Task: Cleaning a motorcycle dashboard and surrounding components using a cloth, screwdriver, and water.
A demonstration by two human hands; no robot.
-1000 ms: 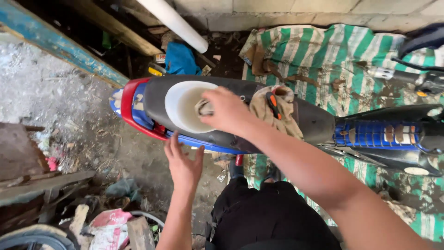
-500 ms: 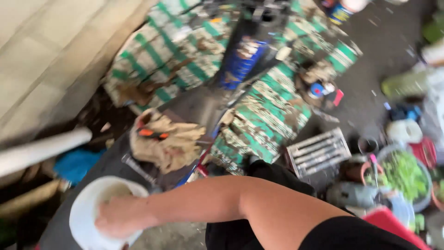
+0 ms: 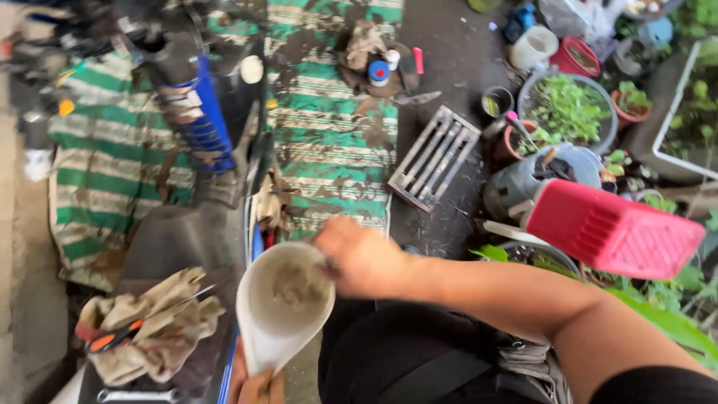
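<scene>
A white funnel [image 3: 284,318] is held over the lower middle of the view, mouth up, with a smear of grey-brown residue seen on its inner wall. The step in hand is judged to be the steadying of this funnel between both hands, just beside the dark motorbike seat [image 3: 176,239], which lies at 10 o'clock from it.

The right hand [image 3: 363,258] is closed on the rim at the funnel's 2 o'clock edge; the fingers are curled over the lip, though motion blur hides exactly how they are placed. The left hand [image 3: 258,385] is seen only in part at the bottom edge, at 6 o'clock, where its fingers are wrapped round the narrow end. How tightly it is closed cannot be made out.

Any further handling is judged to call for the mouth being kept level and both grips being kept firm, since the thin wall looks easily bent.

At 9 o'clock from the funnel a bundle of dirty rags [image 3: 161,318] is laid on the seat with orange-handled pliers [image 3: 112,340] on top. A green striped tarp [image 3: 329,112] is spread at 12 o'clock, a metal grate [image 3: 434,157] at 1 o'clock, and a red plastic basket [image 3: 613,232] at 3 o'clock, with potted plants [image 3: 568,108] beyond it.
</scene>
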